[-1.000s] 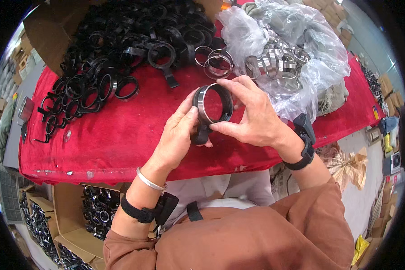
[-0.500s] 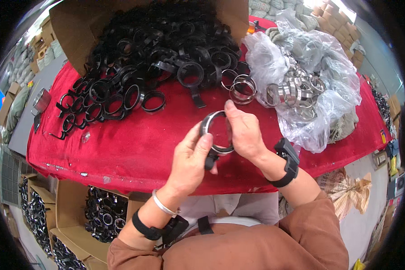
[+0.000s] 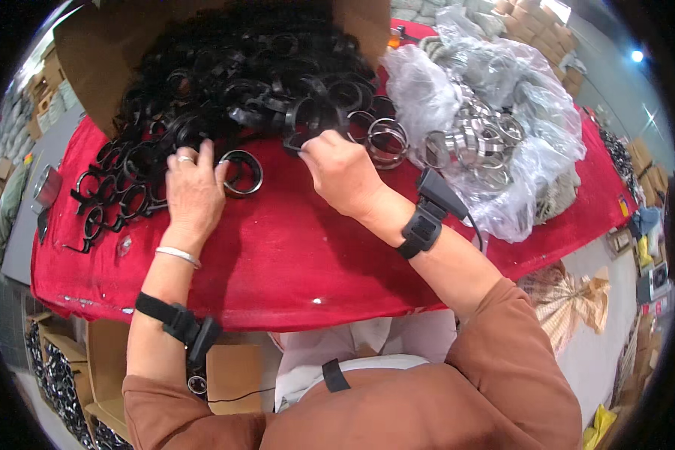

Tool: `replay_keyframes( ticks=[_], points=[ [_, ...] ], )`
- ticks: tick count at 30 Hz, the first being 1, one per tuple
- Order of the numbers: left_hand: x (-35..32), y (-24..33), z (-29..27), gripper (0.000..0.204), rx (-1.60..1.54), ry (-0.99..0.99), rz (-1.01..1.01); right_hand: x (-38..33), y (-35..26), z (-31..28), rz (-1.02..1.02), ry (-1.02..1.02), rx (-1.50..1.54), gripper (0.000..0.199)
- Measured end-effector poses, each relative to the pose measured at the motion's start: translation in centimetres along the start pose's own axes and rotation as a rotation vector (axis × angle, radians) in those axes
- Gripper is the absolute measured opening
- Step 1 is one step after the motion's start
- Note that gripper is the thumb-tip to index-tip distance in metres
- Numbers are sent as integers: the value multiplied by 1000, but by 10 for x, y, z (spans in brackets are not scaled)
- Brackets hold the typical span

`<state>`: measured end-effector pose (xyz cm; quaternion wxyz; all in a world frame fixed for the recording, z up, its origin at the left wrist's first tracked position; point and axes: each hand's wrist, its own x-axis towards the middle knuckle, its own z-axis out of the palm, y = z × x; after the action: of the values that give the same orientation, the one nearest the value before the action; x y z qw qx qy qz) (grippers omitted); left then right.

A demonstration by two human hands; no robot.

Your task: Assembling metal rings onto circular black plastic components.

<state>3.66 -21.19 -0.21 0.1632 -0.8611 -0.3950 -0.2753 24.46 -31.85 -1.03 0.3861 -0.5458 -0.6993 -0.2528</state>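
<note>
My right hand [image 3: 346, 171] pinches the lower end of a black plastic ring with a tab [image 3: 287, 120] at the front of the heap; the fingers partly cover the tab. To the left, my left hand [image 3: 193, 191] reaches over the front black rings, fingers stretched and thumb apart. Beside its thumb lies a black ring with a shiny metal rim [image 3: 259, 174], and whether the thumb touches it I cannot tell. Thin silver metal rings [image 3: 388, 144] lie just right of my right hand.
A large heap of black rings [image 3: 225, 82] spills from a cardboard box [image 3: 90, 67] onto the red cloth [image 3: 277, 255]. At right, a clear plastic bag [image 3: 529, 180] holds several metal bands [image 3: 476, 142]. Cartons [image 3: 232, 375] stand below the table's front edge.
The ring held in both hands before has left them. My hands have separated: the left moved up and left to the black rings, the right up and left onto another ring's tab.
</note>
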Motion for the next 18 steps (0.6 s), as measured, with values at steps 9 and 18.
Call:
replay_keyframes(
  ticks=[9, 18],
  points=[
    [-31, 81, -22, 46, -2435, -711, -856, -47, -75, -67, 990, -61, 1151, 16],
    [-64, 90, -2, 27, -2770, -823, -851, -56, 50, -74, 558, 6, -189, 46]
  ],
)
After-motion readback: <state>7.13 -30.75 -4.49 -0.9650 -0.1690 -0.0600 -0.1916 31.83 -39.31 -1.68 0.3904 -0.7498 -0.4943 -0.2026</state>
